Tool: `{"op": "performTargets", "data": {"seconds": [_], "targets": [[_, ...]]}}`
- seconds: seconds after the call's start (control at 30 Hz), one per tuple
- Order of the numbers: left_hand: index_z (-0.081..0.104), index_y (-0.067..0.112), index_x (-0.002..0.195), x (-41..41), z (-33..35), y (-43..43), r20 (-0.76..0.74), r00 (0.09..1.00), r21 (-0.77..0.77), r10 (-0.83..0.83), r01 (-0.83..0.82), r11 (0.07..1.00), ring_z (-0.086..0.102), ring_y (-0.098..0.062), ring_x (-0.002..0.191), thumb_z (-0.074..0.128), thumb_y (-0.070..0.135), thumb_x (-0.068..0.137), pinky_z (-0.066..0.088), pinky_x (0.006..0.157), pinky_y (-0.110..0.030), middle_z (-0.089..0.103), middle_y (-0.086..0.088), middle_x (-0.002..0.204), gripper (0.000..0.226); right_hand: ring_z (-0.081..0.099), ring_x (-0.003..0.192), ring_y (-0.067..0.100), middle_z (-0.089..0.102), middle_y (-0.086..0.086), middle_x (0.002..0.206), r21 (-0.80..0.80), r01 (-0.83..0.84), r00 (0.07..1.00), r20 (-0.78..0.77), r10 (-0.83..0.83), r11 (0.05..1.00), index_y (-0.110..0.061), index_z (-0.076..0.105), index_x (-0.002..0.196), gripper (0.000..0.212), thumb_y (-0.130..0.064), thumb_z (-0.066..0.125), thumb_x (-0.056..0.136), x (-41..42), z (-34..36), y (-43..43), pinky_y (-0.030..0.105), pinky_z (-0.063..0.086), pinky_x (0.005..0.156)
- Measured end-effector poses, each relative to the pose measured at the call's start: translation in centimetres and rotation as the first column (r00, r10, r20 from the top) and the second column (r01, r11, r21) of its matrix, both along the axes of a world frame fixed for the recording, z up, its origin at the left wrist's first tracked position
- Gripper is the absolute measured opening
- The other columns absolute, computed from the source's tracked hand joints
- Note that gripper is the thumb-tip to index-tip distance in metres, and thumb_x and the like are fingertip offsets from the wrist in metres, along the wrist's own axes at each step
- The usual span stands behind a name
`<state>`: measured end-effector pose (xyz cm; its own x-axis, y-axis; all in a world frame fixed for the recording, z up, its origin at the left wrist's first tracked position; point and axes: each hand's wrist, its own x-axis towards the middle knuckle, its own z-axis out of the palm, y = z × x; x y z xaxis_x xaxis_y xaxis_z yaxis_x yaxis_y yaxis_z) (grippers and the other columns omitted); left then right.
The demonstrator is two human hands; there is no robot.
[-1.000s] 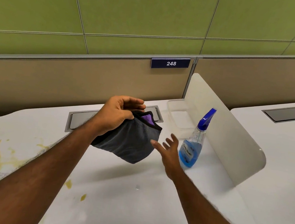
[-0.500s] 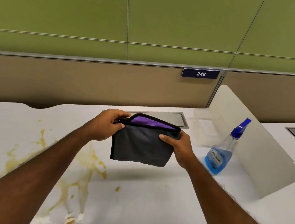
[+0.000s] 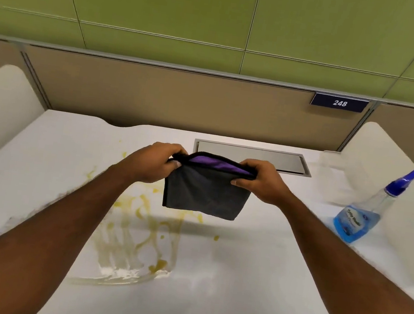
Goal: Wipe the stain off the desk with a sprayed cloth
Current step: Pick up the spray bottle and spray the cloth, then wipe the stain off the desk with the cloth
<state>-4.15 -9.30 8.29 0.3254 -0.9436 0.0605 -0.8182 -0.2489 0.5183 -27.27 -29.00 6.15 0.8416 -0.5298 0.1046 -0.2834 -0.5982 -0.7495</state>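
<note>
now, sign [image 3: 339, 103]: "248"
cloth [image 3: 206, 188]: pinched by left hand [image 3: 155, 164], right hand [image 3: 261, 181]
change: stain [image 3: 142, 230] nearer centre

Cloth [image 3: 205, 191] now in both hands

Folded grey cloth [image 3: 204, 193] above stain [image 3: 142, 230].

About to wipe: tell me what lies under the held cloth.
Under the cloth, held up by both hands, the white desk shows a yellow stain reaching beneath its lower left edge. How far it continues behind the cloth is hidden.
</note>
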Motion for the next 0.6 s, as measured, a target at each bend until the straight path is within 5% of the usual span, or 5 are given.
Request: {"op": "performTargets", "data": {"seconds": [0.2,0.43,0.6], "targets": [[0.064,0.026,0.115,0.7,-0.9,2.3,0.116,0.98,0.044,0.159,-0.165,0.985,0.061,-0.022,0.096,0.053,0.019,0.092,0.048,0.082,-0.036,0.068,0.005,0.115,0.026,0.063,0.078,0.02,0.068,0.002,0.085,-0.113,-0.017,0.994,-0.109,0.005,0.993,-0.016,0.071,0.093,0.015,-0.018,0.073,0.078,2.9,-0.2,1.5,0.037,0.053,0.07],[0.066,0.028,0.106,-0.7,-4.3,4.0,0.181,0.944,-0.029,0.277,-0.276,0.961,0.057,-0.027,0.097,0.054,0.015,0.084,0.045,0.075,-0.035,0.062,-0.006,0.101,0.027,0.061,0.078,0.019,0.069,0.0,0.084,-0.222,0.087,0.994,-0.048,-0.1,0.971,-0.017,0.072,0.09,0.021,-0.011,0.065,0.071,3.1,-3.0,4.7,0.03,0.049,0.068],[0.063,0.024,0.105,-3.1,-9.4,8.1,0.211,0.961,0.1,0.18,-0.205,0.974,0.058,-0.028,0.103,0.058,0.017,0.083,0.048,0.082,-0.04,0.065,-0.004,0.105,0.024,0.055,0.09,0.025,0.065,0.005,0.09,-0.292,-0.019,0.981,-0.192,-0.039,0.956,-0.015,0.07,0.09,0.019,-0.008,0.068,0.072,0.5,-8.5,8.2,0.032,0.044,0.072]]}}
